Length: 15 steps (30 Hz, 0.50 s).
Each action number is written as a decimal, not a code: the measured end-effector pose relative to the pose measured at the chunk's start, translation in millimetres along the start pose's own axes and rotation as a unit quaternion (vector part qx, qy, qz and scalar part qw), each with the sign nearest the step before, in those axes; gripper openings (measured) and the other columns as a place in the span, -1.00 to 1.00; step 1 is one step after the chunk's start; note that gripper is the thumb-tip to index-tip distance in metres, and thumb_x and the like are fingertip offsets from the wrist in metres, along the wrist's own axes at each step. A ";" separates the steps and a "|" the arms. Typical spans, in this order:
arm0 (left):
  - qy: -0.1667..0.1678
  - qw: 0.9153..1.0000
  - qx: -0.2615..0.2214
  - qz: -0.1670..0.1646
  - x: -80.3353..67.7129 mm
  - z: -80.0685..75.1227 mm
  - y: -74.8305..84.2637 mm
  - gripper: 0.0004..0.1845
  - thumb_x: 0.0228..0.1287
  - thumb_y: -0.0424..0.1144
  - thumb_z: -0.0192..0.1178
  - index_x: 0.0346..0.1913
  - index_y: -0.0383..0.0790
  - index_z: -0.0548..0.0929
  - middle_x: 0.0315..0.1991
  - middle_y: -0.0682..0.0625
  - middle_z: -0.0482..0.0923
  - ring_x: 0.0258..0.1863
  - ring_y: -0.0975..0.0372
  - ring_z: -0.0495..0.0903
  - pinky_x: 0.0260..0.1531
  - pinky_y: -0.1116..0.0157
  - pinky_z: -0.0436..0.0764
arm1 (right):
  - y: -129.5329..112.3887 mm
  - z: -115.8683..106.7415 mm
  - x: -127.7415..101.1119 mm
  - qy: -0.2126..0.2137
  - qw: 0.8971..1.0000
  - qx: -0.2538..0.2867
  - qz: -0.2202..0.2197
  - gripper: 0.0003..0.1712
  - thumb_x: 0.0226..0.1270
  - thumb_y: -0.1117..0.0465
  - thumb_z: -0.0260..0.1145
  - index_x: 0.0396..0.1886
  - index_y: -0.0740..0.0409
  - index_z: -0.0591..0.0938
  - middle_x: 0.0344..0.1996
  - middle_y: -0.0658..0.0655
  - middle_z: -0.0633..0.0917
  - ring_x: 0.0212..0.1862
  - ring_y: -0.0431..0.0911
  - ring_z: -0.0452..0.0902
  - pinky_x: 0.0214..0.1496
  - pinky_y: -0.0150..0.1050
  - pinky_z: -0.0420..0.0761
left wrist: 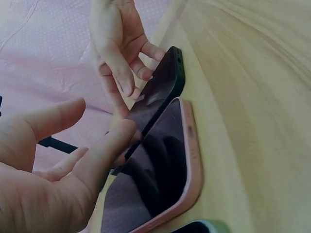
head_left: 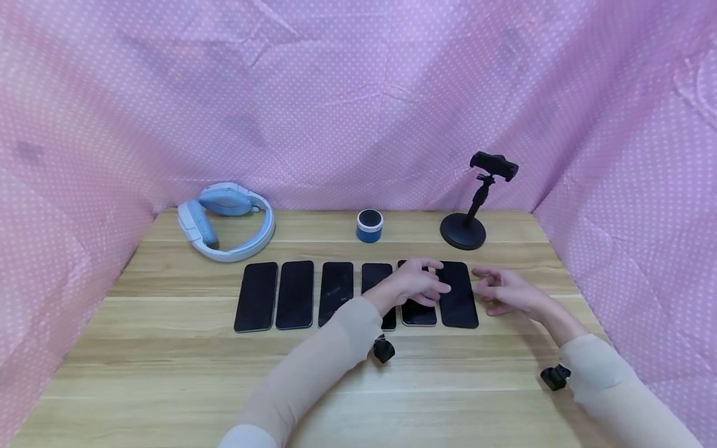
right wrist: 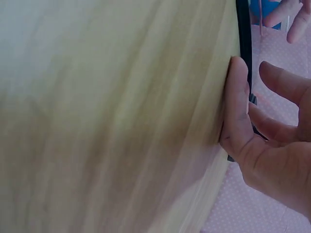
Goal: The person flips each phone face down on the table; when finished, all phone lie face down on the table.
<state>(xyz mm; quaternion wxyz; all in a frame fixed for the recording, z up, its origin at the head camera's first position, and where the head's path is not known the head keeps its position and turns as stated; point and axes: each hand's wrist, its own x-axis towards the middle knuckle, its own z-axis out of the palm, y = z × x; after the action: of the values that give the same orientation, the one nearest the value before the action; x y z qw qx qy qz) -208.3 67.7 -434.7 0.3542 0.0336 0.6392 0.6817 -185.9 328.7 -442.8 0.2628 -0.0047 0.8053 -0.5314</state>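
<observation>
Several dark-screened smartphones lie side by side in a row on the wooden table. My left hand (head_left: pixel 414 283) is over the pink-edged phone (head_left: pixel 419 315), its fingers extended toward the left edge of the black rightmost phone (head_left: pixel 459 302). My right hand (head_left: pixel 511 292) is at that black phone's right edge with fingers loosely bent. In the left wrist view, a left fingertip overlaps the seam between the pink-edged phone (left wrist: pixel 190 162) and the black phone (left wrist: pixel 163 85). The right wrist view has right fingers (right wrist: pixel 236 92) along the black phone's side (right wrist: pixel 245 39).
Behind the row stand light-blue headphones (head_left: pixel 262 244) at left, a small blue round speaker (head_left: pixel 369 233) mid-table and a black phone stand (head_left: pixel 463 232) at right. More phones, including the leftmost phone (head_left: pixel 256 297), lie left of my hands. A pink dotted cloth (head_left: pixel 347 99) surrounds the table.
</observation>
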 end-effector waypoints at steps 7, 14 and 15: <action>-0.008 1.000 -0.006 0.001 3.1 9.3 -4.9 -0.30 0.17 -0.47 0.45 0.39 -0.25 0.45 0.35 -0.32 0.39 -0.11 -0.10 0.73 -0.21 0.05 0.76 | -0.6 -2.0 -4.0 0.015 1.000 -0.007 -0.011 -0.24 0.50 0.27 0.27 0.51 0.44 0.15 -0.03 0.28 0.54 -0.20 -0.11 0.56 -0.28 -0.12 0.76; 0.003 0.999 -0.039 0.012 6.8 19.4 -15.2 -0.31 0.16 -0.52 0.43 0.37 -0.27 0.47 0.36 -0.35 0.37 -0.10 -0.07 0.72 -0.19 0.06 0.76 | 5.0 -1.9 0.7 0.020 1.000 -0.013 -0.017 -0.20 0.46 0.24 0.33 0.53 0.40 0.17 -0.01 0.29 0.53 -0.21 -0.07 0.59 -0.31 -0.10 0.76; 0.006 0.999 -0.039 0.013 6.9 21.1 -16.9 -0.32 0.16 -0.52 0.43 0.36 -0.27 0.48 0.37 -0.36 0.36 -0.10 -0.07 0.72 -0.19 0.07 0.76 | 6.3 -1.2 1.1 0.018 1.000 -0.010 -0.017 -0.19 0.46 0.24 0.33 0.54 0.40 0.16 -0.02 0.28 0.53 -0.22 -0.06 0.59 -0.31 -0.09 0.76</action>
<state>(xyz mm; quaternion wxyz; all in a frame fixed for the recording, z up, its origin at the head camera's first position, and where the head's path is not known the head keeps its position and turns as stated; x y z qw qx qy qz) -195.5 88.1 -448.9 0.3427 0.0236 0.6136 0.7110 -185.7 332.2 -448.3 0.2392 -0.0115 0.8149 -0.5279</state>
